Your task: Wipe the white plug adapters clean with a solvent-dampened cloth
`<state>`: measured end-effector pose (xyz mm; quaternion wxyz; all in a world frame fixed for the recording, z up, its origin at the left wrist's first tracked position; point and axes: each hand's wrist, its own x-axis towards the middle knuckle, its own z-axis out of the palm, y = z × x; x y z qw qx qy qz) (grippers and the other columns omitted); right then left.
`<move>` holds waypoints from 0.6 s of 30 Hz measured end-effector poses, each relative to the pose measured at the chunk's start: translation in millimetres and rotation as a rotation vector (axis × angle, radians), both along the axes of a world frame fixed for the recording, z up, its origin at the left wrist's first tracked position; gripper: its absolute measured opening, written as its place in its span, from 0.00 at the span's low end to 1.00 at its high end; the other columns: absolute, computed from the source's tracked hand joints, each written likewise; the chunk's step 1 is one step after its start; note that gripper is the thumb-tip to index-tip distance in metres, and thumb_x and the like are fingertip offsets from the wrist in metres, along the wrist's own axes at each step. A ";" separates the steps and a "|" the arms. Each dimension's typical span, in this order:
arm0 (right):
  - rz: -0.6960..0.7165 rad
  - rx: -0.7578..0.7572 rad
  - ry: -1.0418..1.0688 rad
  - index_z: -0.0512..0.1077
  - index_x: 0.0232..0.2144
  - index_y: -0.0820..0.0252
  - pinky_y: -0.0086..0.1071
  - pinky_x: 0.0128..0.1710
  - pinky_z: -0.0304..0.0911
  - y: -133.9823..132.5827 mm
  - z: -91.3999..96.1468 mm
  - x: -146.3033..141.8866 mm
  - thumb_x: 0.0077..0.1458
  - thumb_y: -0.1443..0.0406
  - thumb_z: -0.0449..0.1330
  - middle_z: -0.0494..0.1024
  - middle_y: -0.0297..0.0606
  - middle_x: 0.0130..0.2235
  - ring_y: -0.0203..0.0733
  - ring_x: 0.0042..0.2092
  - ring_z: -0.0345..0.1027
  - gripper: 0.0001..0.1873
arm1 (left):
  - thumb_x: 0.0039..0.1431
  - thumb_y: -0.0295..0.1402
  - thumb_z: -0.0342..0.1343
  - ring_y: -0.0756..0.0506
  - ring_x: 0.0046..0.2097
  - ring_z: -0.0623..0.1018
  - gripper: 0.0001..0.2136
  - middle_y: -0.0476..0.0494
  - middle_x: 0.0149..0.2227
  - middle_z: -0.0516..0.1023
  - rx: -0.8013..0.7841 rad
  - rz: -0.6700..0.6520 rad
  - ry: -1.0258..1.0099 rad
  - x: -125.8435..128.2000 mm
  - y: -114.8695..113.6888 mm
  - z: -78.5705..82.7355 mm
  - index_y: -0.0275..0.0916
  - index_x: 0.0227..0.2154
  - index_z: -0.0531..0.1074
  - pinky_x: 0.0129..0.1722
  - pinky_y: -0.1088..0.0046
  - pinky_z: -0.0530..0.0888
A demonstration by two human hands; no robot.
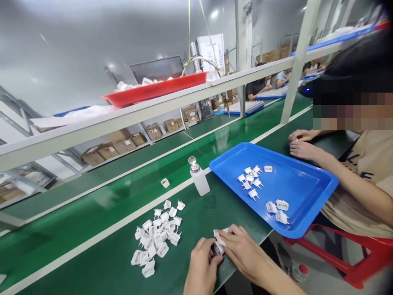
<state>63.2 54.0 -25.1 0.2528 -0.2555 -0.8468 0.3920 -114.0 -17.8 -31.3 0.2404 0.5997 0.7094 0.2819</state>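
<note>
My left hand [201, 264] and right hand [245, 250] both pinch a white plug shell [220, 241] toward six o'clock in my view; it looks boxy and smooth, dark along its lower left side, the rest hidden by my fingers; white two-pin plugs [158, 235] lie heaped at nine o'clock from it, a blue tray [291, 182] at half past one.

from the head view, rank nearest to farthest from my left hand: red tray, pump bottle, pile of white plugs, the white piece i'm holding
From your left hand, nearest first:
1. White piece, held between it and your right hand
2. Pile of white plugs, to its left
3. Pump bottle, ahead
4. Red tray, farther ahead on the raised shelf
</note>
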 end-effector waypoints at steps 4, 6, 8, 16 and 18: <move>-0.095 -0.092 0.131 0.78 0.40 0.50 0.39 0.48 0.63 5.3 2.8 0.4 0.72 0.59 0.48 0.81 0.35 0.45 0.45 0.45 0.66 0.19 | 0.56 0.31 0.59 0.40 0.35 0.78 0.17 0.38 0.39 0.78 -0.033 0.020 0.012 2.2 3.8 3.3 0.34 0.49 0.79 0.37 0.65 0.77; -0.231 -0.169 0.203 0.79 0.36 0.52 0.39 0.48 0.63 5.3 0.7 5.4 0.71 0.55 0.49 0.80 0.37 0.42 0.46 0.45 0.67 0.21 | 0.57 0.32 0.58 0.40 0.34 0.78 0.15 0.36 0.38 0.79 0.045 0.064 0.003 4.4 4.9 -2.4 0.33 0.46 0.81 0.36 0.63 0.77; -0.420 -0.272 0.273 0.80 0.32 0.55 0.40 0.46 0.64 1.8 -5.4 11.7 0.67 0.49 0.52 0.80 0.39 0.37 0.49 0.42 0.70 0.24 | 0.58 0.33 0.58 0.41 0.33 0.79 0.13 0.37 0.37 0.80 0.150 0.087 -0.111 7.1 5.1 -7.3 0.35 0.42 0.82 0.35 0.64 0.79; -0.804 -0.800 0.931 0.83 0.36 0.61 0.43 0.43 0.74 -33.4 1.2 -5.6 0.38 0.41 0.74 0.85 0.44 0.36 0.56 0.42 0.79 0.32 | 0.45 0.44 0.75 0.40 0.37 0.84 0.17 0.39 0.37 0.84 0.626 0.040 -0.605 23.6 14.7 38.0 0.42 0.37 0.86 0.35 0.70 0.84; -0.696 -0.945 1.156 0.83 0.34 0.61 0.43 0.44 0.75 -37.2 23.9 -18.4 0.34 0.46 0.78 0.85 0.42 0.33 0.56 0.41 0.80 0.30 | 0.48 0.42 0.74 0.43 0.34 0.83 0.15 0.41 0.34 0.84 0.784 -0.067 -0.525 26.8 21.2 59.7 0.43 0.39 0.86 0.32 0.73 0.82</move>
